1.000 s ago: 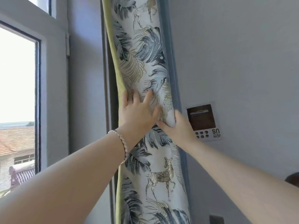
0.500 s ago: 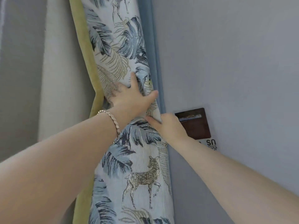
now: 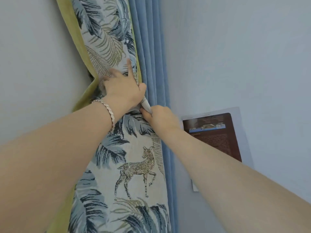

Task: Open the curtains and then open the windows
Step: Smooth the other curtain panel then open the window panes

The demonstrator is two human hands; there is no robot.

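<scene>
A bunched curtain (image 3: 127, 162) with a leaf and deer print, a yellow-green edge and blue pleats on its right hangs down the middle of the view. My left hand (image 3: 123, 91), with a bracelet on the wrist, presses against the gathered fabric and pinches it where it narrows. Just below and to the right, my right hand (image 3: 159, 117) grips a fold of the same curtain, its fingers closed around the cloth. The window is out of view.
A pale wall (image 3: 235, 56) fills the right side. A dark brown card on a white sheet (image 3: 217, 132) is stuck to it beside my right wrist. Another pale wall surface (image 3: 33, 64) lies left of the curtain.
The view has swung right, so the window has left the frame. The curtain is gathered tighter at my hands, and my right hand has closed on a fold.
</scene>
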